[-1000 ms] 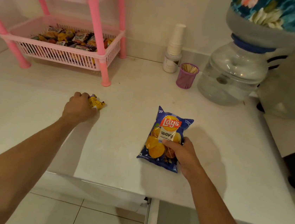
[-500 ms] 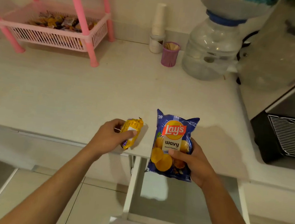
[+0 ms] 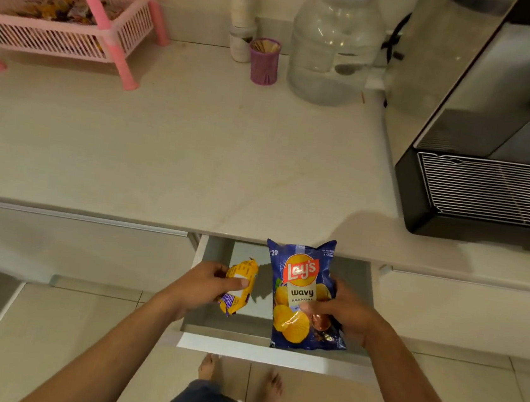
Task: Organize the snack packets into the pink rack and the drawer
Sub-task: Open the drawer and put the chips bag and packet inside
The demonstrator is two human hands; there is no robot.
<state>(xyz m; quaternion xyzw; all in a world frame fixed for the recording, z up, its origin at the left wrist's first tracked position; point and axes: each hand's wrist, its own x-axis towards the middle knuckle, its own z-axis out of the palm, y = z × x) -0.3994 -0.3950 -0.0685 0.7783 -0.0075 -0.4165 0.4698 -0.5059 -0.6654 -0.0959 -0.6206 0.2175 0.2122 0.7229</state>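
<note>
2 packets hang over the open drawer (image 3: 275,355), long axes upright: the right hand (image 3: 348,312) grips the blue chips bag (image 3: 304,291), the left hand (image 3: 204,285) clasps the yellow packet (image 3: 239,285). Beyond, a pale countertop (image 3: 170,150) bears the pink rack (image 3: 66,18).

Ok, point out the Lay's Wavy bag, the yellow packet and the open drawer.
Lay's Wavy bag (image 3: 301,272), head view, red logo.
Yellow packet (image 3: 244,269), head view, upper end.
Open drawer (image 3: 272,355), head view, white front edge.

Both hands hold packets, yellow packet (image 3: 238,286) and chips bag (image 3: 304,296), over the open drawer (image 3: 272,353).
</note>
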